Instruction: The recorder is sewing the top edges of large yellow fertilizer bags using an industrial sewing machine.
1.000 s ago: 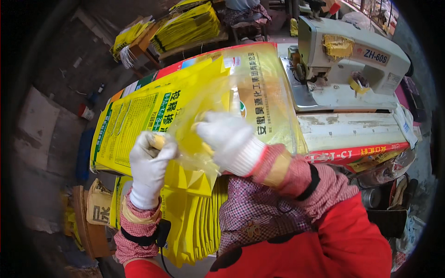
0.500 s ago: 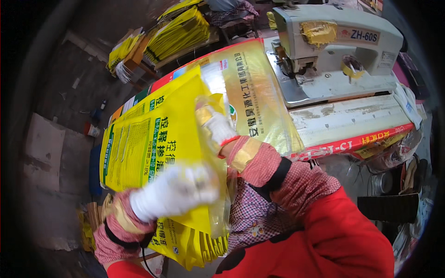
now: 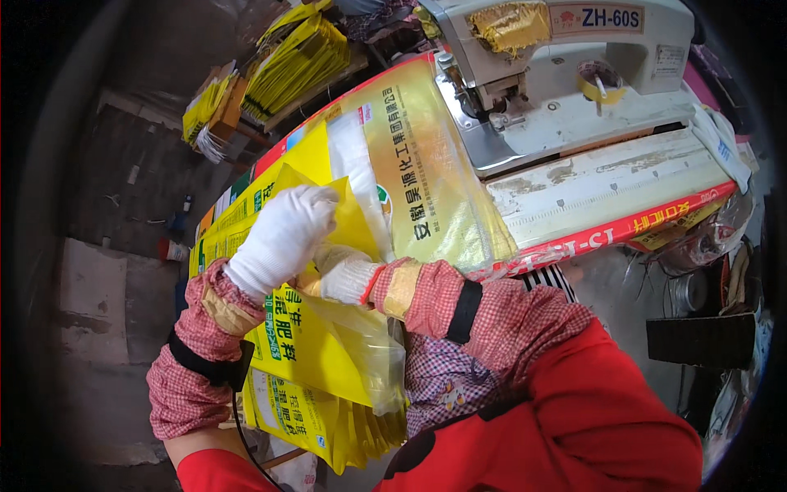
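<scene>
A yellow printed plastic bag (image 3: 316,328) with a clear liner (image 3: 385,361) at its open edge lies over a stack of like bags (image 3: 344,426) at the table's near end. My left hand (image 3: 287,234), in a white knit glove, is closed with bent fingers over the bag's upper part. Just right of it and a little lower, my right hand (image 3: 340,275), in a worn glove with yellow tape, grips the bag. Its fingertips are partly hidden behind the left hand and the raised yellow film.
A grey industrial sewing machine (image 3: 566,74) with a roll of tape (image 3: 601,84) on its base stands at the back right. A gold printed sack (image 3: 426,172) covers the tabletop beside it. Bundles of yellow bags (image 3: 295,61) rest on a wooden stand behind.
My left hand has moved up and away from me, over the bag. My right hand has come down and left toward it. The bag's upper part is now folded and bunched between the hands.
</scene>
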`<action>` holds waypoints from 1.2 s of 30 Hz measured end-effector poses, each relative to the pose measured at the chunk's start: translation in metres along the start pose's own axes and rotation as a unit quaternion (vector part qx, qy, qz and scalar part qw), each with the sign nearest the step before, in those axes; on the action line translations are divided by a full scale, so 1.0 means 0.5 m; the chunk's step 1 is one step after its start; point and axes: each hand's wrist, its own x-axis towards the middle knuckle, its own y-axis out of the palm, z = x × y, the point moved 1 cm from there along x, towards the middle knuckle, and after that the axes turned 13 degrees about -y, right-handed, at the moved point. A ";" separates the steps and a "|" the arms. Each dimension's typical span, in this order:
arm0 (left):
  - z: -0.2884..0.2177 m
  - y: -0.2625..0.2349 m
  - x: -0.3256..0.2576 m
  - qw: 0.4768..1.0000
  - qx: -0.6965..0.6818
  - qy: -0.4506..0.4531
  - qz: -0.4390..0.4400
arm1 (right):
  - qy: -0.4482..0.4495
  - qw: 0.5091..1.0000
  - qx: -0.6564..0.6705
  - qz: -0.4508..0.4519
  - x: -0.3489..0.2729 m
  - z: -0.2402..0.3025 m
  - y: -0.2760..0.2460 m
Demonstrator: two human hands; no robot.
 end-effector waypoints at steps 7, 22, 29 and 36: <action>0.039 -0.008 -0.011 0.984 -0.029 -0.149 0.095 | -0.021 0.998 0.027 0.048 -0.025 0.010 -0.006; 0.137 0.049 0.009 0.941 -0.029 -0.335 0.050 | 0.015 0.998 0.057 -0.021 -0.016 -0.055 0.018; 0.109 -0.103 0.190 0.894 0.422 -0.113 -0.099 | -0.062 0.980 0.090 0.166 -0.068 0.031 0.065; 0.080 -0.108 0.332 0.940 0.280 -0.177 -0.088 | -0.025 0.980 0.157 0.120 -0.259 0.002 -0.077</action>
